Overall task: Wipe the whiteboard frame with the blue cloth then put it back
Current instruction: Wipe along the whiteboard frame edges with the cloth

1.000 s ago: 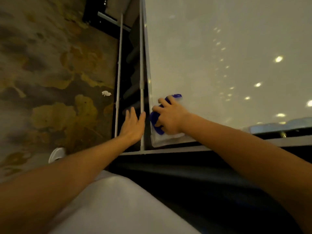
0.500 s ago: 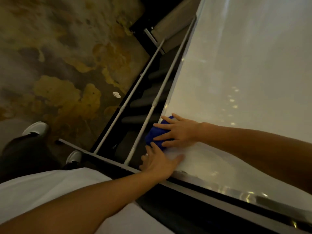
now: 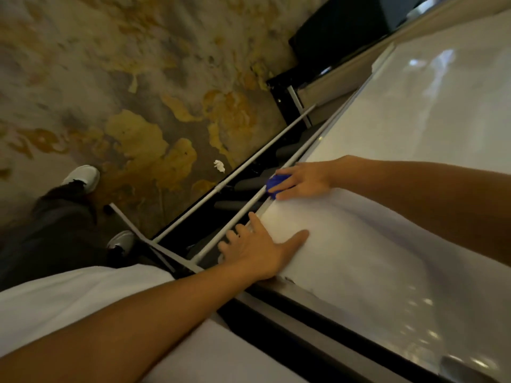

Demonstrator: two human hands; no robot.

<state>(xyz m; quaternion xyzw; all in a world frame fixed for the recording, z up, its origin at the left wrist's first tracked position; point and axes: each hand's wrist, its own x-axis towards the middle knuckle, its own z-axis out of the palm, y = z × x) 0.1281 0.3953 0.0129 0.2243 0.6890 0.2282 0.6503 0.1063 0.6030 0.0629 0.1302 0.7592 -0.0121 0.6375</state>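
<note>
A large whiteboard [image 3: 401,189] fills the right of the head view, seen steeply from above. Its pale frame edge [image 3: 318,139] runs diagonally from lower left to upper right. My right hand [image 3: 301,181] presses a bunched blue cloth [image 3: 276,182] against that frame edge, fingers spread over the cloth. My left hand [image 3: 260,247] lies flat near the board's corner, thumb on the white surface and fingers curled over the frame edge. Most of the cloth is hidden under my right hand.
White metal stand bars [image 3: 235,172] run beside the board over a dark gap. A metal tray rail [image 3: 318,305] lines the board's near edge. A patterned carpet [image 3: 138,106] with a white scrap [image 3: 219,165] lies left, with my shoes [image 3: 83,176] on it.
My right hand has slid the blue cloth farther along the frame edge, away from my left hand. My left hand stays planted near the corner. The camera has tilted further.
</note>
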